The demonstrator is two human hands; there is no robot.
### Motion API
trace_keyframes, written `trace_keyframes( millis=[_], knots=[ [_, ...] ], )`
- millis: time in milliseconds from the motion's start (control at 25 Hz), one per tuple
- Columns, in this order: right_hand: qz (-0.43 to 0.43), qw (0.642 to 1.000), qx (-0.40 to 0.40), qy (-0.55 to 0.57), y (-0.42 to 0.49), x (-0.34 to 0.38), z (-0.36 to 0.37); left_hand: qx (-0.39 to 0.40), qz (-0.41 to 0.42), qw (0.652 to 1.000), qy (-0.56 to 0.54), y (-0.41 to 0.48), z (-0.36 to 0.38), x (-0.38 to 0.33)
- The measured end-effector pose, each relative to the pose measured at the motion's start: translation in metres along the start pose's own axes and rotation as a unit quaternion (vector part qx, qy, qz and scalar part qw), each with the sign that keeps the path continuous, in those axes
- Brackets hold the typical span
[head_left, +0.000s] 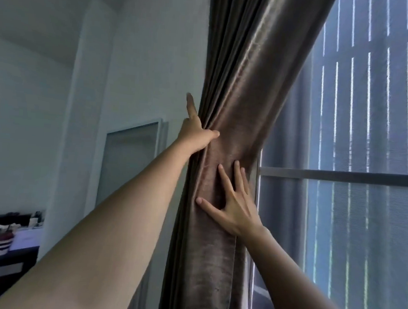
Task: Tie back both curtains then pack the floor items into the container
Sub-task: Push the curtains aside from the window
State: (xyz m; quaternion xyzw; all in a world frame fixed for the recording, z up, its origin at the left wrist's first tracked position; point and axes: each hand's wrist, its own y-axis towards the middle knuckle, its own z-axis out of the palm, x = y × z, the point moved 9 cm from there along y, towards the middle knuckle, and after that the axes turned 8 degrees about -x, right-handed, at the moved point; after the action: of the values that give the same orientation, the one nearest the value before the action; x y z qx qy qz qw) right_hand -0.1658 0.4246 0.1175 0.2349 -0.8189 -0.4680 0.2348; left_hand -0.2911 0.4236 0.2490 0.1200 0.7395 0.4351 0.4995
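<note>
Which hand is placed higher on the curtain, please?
The left hand, gripping the curtain at its edge; the right hand lies flat, fingers spread, lower down.

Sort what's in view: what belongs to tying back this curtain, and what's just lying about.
Job: curtain, gathered; left hand gripping its edge; right hand pressed flat on it.
Lying about: striped cup; desk; wall panel; window.
</note>
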Motion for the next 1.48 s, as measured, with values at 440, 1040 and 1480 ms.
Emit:
trace_keyframes(
  millis=[440,1040,1480],
  knots=[
    [-0.030,0.981,0.140,-0.131,0.000,0.012,0.004,-0.053,0.097,0.984,0.143,-0.017,-0.022,0.017],
    [-0.034,0.943,0.085,-0.321,-0.081,0.004,-0.230,0.013,0.401,0.785,0.471,-0.158,0.050,-0.139],
    [0.027,0.796,0.185,-0.576,-0.260,-0.055,-0.516,-0.003,0.458,0.880,0.124,-0.338,0.143,-0.389]
  ],
)
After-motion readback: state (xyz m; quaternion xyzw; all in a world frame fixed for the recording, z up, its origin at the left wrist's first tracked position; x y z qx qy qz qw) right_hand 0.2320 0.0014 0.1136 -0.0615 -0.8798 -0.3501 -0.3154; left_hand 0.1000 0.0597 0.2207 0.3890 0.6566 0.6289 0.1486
